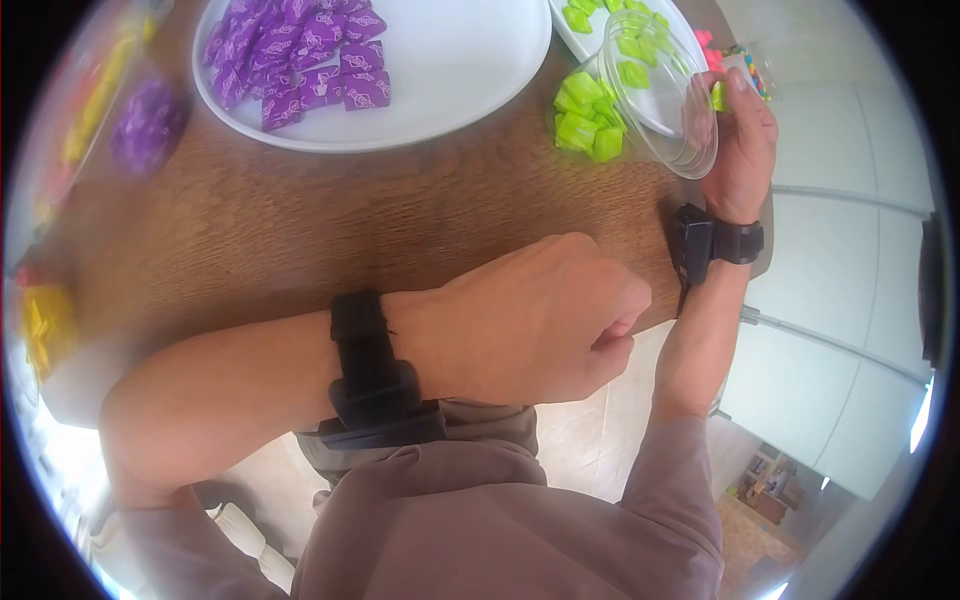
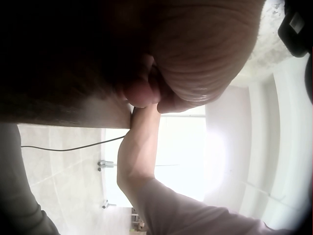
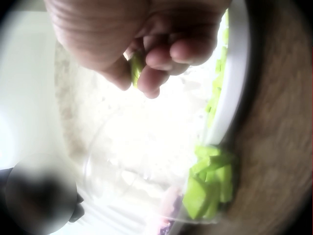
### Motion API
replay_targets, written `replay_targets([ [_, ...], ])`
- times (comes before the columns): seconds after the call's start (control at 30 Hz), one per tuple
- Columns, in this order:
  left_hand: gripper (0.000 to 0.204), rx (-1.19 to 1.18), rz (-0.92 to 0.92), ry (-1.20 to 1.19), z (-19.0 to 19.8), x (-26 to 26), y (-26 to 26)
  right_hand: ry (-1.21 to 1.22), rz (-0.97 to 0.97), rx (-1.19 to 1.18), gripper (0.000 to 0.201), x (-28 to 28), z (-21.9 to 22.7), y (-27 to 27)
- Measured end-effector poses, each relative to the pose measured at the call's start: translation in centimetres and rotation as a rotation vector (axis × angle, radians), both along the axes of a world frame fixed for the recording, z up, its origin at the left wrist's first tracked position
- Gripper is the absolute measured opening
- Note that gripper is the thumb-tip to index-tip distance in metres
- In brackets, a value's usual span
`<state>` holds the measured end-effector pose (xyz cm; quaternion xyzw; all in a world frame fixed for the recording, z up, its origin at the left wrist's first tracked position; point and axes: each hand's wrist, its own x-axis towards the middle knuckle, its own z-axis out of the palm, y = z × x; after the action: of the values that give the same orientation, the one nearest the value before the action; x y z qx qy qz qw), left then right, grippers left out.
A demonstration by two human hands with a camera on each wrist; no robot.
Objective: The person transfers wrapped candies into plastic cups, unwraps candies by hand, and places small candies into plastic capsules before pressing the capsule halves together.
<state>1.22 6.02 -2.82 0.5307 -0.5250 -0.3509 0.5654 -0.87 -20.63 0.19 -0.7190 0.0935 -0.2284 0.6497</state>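
Note:
My right hand [image 1: 742,140] pinches a small green wrapped candy [image 3: 137,71] between thumb and fingers, beside the rim of a clear plastic tub [image 1: 705,150]. Green candies [image 1: 588,118] are bunched at the tub's lower end. Beyond it is a white plate [image 1: 568,38] with more green pieces scattered on it. My left hand [image 1: 530,315] is curled into a fist in front of my body, near the front of the table, and no object shows in it. Its fingers appear dark in the left wrist view.
A large white oval plate [image 1: 460,90] carries purple packets [image 1: 305,60] on the wooden table [image 1: 300,215]. To the left are a blurred purple bundle [image 1: 150,125] and a yellow one [image 1: 48,320]. Pink pieces [image 1: 708,50] and a box of colourful bits [image 1: 748,68] lie at the far right.

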Motion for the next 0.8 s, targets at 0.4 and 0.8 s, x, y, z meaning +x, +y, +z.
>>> replay_targets([
  [0.4, 0.027, 0.002, -0.010, -0.002, 0.0, 0.0, 0.1, -0.037, 0.027, 0.001, 0.032, -0.3, 0.4, 0.4],
  [0.8, 0.027, -0.038, 0.024, 0.027, -0.3, -0.3, 0.3, -0.060, -0.066, -0.004, 0.029, -0.1, 0.3, 1.8],
])
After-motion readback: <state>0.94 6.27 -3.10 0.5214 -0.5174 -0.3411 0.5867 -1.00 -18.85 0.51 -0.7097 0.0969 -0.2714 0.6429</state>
